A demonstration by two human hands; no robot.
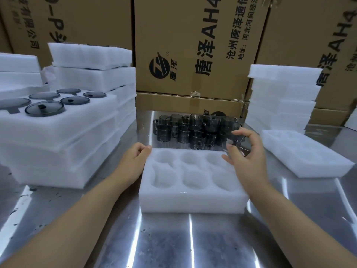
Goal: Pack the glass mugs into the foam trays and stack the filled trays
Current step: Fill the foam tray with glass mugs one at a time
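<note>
A person stands at a steel tabletop [173,238] with a white foam tray [193,198] lying in front of them, its six round pockets all empty. The left hand [133,157] steadies the tray's far left corner, its grip curled onto the edge. The right hand [249,151] hovers over the far right pocket, its grip pinching a glass mug [234,143] between thumb and fingertips. More smoky mugs [193,130] stand crowded just behind the tray. The mug looks light, rigid, slick and breakable, so holding it across the body rather than by the thin handle seems safest. The foam looks soft and very light, and probably shifts unless held.
</note>
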